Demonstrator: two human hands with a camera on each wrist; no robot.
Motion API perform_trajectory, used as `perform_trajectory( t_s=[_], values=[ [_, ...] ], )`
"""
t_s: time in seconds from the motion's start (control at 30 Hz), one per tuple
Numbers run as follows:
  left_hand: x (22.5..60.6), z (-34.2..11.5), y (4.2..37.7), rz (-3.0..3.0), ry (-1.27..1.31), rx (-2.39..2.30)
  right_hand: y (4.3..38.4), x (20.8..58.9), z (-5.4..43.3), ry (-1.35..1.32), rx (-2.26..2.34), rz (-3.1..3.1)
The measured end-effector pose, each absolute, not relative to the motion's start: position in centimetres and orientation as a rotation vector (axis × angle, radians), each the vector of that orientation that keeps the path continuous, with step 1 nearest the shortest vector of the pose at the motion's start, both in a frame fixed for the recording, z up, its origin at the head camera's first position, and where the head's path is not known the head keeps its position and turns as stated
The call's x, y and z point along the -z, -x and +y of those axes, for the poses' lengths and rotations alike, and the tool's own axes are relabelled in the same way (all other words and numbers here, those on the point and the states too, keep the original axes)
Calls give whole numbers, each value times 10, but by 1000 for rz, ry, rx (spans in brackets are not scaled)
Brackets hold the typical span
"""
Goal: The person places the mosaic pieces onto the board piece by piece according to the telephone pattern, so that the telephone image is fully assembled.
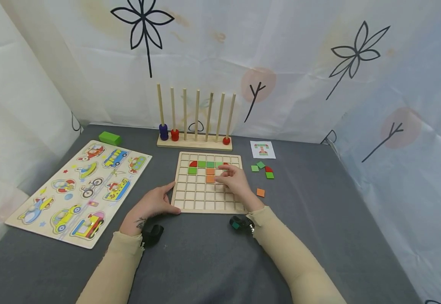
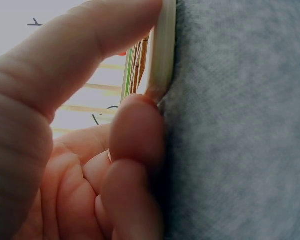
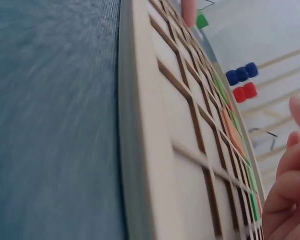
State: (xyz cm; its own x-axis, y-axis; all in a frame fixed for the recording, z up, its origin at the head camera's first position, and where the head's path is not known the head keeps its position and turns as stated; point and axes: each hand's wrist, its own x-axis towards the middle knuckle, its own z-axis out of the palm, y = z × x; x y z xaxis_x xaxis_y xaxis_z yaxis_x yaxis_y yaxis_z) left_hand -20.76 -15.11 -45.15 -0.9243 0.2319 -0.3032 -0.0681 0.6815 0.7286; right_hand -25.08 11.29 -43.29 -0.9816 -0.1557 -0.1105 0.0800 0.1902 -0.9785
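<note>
My left hand [image 1: 151, 207] rests at the near left corner of the wooden grid board [image 1: 190, 206]; its index finger lies along the left edge and the thumb touches the front edge. In the left wrist view, fingertips touch the board's rim [image 2: 162, 55]. Over the board's right half is my right hand [image 1: 237, 182], thumb and index finger apart, with no tile visible between them. Close to its thumb lies an orange square tile [image 1: 210, 179], below another orange square. A row of green tiles [image 1: 202, 164] runs above, with a red rounded tile [image 1: 193, 164] at its left end.
Right of the board lie loose green tiles [image 1: 255, 168], a red rounded tile [image 1: 268, 169] and an orange tile [image 1: 260, 192]. A pattern card [image 1: 256, 155] is behind them. A peg rack [image 1: 163, 142] stands at the back, a vehicle puzzle [image 1: 74, 192] and green block [image 1: 110, 138] at left.
</note>
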Motion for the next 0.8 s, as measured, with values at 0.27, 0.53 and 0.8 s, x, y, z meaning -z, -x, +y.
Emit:
perform_trajectory(
  t_s=[0.27, 0.53, 0.8],
  values=[
    [450, -149, 207, 2514, -136, -1125, 233, 431, 168, 41, 1996, 2244],
    [451, -151, 207, 2536, -143, -1122, 218, 437, 220, -82, 1907, 2375],
    [450, -150, 206, 2520, -139, -1134, 212, 444, 237, -184, 1633, 2544]
  ],
)
